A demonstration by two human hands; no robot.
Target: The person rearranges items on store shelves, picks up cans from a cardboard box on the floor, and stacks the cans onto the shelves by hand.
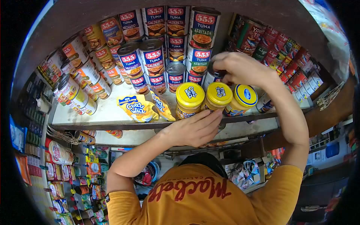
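Note:
My right hand (243, 68) reaches over the jars, its fingers curled about the dark top of a can (212, 78) standing behind them. That can's label is mostly covered. My left hand (195, 129) lies stretched along the front of the jars at the shelf edge, fingers straight and holding nothing. By it stand two yellow-lidded Cheez Whiz jars, a left jar (190, 95) and a middle jar (218, 94). To their right is a jar with a blue-and-yellow lid (245, 96). Stacked tuna afritada cans (202, 32) rise just left of my right hand.
Two Cheez Whiz pouches (137, 108) stand on the shelf (75, 119) left of the jars. Stacked tuna cans (152, 60) fill the back and left. More cans and red tins (275, 45) line the right side. Hanging packets (60, 153) are at lower left.

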